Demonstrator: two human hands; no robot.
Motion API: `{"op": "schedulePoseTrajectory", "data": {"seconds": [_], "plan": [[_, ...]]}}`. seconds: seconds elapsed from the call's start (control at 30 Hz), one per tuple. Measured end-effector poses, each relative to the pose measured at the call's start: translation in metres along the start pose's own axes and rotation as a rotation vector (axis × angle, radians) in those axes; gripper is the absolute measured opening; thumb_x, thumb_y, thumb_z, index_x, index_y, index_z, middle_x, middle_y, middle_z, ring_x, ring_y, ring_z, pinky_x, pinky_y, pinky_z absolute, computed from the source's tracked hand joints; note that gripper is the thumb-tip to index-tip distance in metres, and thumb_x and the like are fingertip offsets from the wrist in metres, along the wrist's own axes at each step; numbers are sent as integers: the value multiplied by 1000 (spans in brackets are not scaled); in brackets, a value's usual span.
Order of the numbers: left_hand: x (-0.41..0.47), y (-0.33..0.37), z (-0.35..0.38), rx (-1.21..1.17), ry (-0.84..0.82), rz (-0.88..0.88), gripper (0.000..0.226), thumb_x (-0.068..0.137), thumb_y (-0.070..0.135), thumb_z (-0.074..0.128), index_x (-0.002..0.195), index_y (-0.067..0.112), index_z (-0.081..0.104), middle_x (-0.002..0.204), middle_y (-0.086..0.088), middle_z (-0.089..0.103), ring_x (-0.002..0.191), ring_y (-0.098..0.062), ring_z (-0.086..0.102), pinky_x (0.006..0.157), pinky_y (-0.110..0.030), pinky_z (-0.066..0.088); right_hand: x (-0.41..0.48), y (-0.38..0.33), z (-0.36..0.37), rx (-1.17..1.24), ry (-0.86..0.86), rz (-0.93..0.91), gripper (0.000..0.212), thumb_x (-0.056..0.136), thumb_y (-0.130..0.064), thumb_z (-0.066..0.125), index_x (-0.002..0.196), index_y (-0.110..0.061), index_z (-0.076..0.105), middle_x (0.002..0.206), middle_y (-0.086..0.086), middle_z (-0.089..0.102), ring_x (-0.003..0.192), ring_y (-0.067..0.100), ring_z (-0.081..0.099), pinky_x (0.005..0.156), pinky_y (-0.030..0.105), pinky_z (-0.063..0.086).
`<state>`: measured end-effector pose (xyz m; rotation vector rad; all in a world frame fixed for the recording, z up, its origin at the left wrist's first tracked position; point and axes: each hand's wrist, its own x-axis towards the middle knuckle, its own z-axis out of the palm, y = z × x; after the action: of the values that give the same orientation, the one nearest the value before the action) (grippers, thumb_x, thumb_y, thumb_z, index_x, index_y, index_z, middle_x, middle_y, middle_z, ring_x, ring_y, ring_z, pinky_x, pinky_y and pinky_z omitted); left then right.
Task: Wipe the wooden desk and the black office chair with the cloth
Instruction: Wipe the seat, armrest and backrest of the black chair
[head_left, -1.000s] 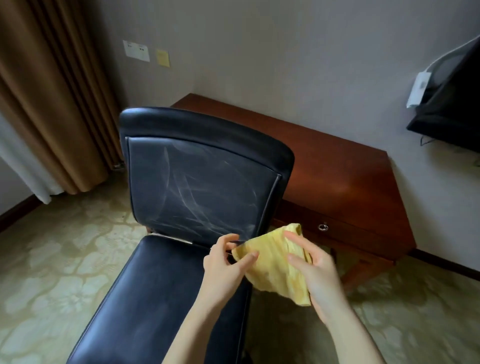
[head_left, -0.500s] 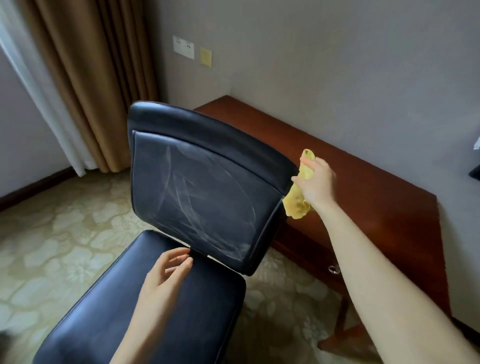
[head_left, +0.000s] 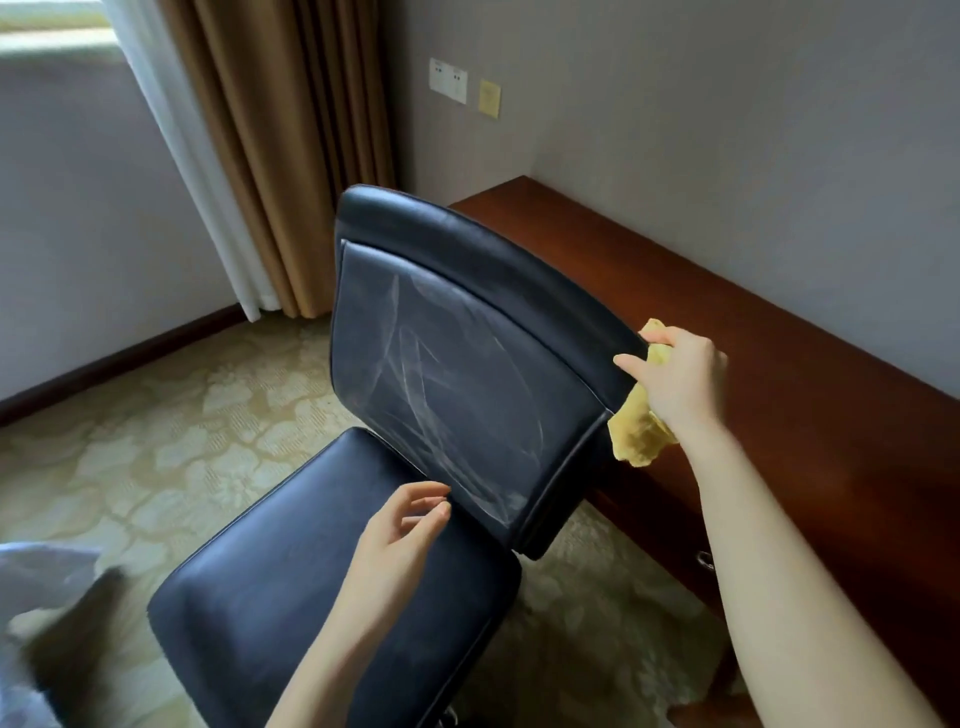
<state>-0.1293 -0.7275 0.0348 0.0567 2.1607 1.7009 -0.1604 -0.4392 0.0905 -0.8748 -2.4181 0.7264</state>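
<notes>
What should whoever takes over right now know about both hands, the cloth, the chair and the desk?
Right hand: grips the yellow cloth at the right edge of the black chair's backrest.
Left hand: open, fingers relaxed, holding nothing, over the seat near the backrest's lower edge.
Done: cannot tell; pale streaks show on the backrest front.
Left: backrest edge and streaks, the seat, then the wooden desk behind the chair, as far as the frame shows.

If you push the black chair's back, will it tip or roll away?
The black leather office chair probably shifts rather than tips: its base is hidden, so wheels are unconfirmed. The patterned carpet would likely slow it. The smooth backrest looks slippery under the yellow cloth.
</notes>
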Motion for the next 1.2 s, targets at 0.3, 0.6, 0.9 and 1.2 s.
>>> {"op": "schedulePoseTrajectory", "data": {"seconds": [0.3,0.6,0.9,1.2], "plan": [[5,-2,2,28,-139,33,14,95,21,54,102,29,62,103,14,63,87,9,56,61,-2,39,-75,12,-24,-76,110,84,42,79,-26,77,115,-10,66,115,14,64,104,29,56,74,27,38],[2,7,22,98,-439,134,13,96,27,52,104,37,57,107,20,59,93,10,54,65,2,38,-141,8,-74,2,-112,284,53,72,-13,81,122,-19,63,129,5,58,121,23,51,96,32,42],[-6,8,27,141,-617,133,28,98,32,48,125,33,53,124,11,55,118,-6,49,83,-10,38,-108,-74,-100,-207,99,-447,47,72,12,67,111,-15,69,112,-1,61,103,14,54,95,14,36],[2,-24,-24,26,-434,71,14,96,24,52,103,35,59,110,15,61,100,6,53,75,-9,38,-162,-49,8,-896,-540,-834,79,81,7,53,144,-30,23,150,7,24,108,26,49,85,40,40]]}}
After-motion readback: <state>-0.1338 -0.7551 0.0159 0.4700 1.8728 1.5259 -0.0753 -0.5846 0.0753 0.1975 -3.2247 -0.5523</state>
